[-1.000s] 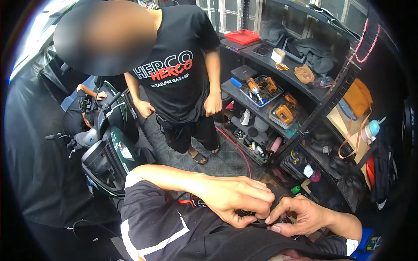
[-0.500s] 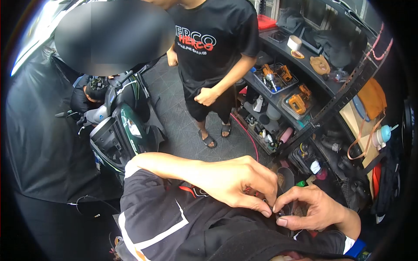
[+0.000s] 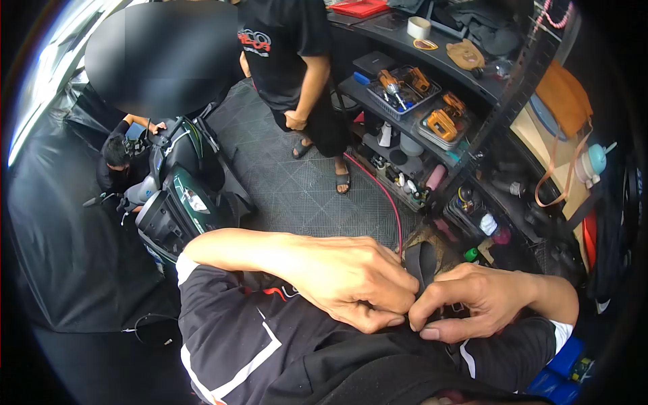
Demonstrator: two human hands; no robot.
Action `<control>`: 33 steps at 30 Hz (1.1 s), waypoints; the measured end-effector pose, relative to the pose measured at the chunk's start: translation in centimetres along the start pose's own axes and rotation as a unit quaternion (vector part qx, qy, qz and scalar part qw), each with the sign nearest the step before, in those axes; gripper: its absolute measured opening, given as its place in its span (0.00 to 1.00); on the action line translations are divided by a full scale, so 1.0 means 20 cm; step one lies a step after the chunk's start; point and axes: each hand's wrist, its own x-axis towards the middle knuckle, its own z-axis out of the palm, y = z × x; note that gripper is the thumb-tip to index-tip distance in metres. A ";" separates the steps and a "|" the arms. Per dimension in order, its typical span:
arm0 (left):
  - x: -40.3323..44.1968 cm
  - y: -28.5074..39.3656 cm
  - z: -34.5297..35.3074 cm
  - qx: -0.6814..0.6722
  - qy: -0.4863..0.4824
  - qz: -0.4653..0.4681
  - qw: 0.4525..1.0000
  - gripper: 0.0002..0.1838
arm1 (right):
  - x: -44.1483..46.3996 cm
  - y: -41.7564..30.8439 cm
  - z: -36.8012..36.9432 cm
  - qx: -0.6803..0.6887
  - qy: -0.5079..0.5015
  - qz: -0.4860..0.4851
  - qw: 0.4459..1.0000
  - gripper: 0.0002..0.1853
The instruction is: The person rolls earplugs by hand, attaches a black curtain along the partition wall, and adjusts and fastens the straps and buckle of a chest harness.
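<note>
My left hand (image 3: 364, 280) is in front of my chest, its fingers curled and the thumb pressed against them. Close against it, my right hand (image 3: 472, 300) makes a pinch with thumb and forefinger. The fingertips of both hands nearly meet over my black shirt (image 3: 297, 344). Whatever is between them is small or dark, and the fingers hide it. A dark strap-like band (image 3: 422, 262) shows just beyond the fingertips; I cannot tell whether either hand holds it.
A person in black (image 3: 287, 74) stands ahead on the tiled floor (image 3: 304, 216). Another person (image 3: 118, 158) crouches beside a dark green scooter (image 3: 192, 196) on the left. At right, shelves hold a basket of power tools (image 3: 405, 91). A pink hose (image 3: 388, 192) crosses the floor.
My view has shifted, and both hands appear slightly further left. My left fingers have curled tighter. The standing person has stepped, and the crouching person's arm now reaches onto the scooter.
</note>
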 end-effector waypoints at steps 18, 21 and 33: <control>0.03 -0.05 -0.16 0.137 0.026 -0.059 0.988 0.06 | -0.04 0.05 -0.18 0.033 0.031 0.052 0.998 0.16; 0.03 -0.04 -0.26 0.093 0.011 -0.164 0.982 0.14 | 0.05 -0.04 -0.26 -0.017 0.041 0.094 0.995 0.20; -0.16 -0.41 -0.81 0.340 0.085 0.194 0.916 0.15 | 0.47 -0.15 -0.57 0.075 0.200 0.273 0.938 0.69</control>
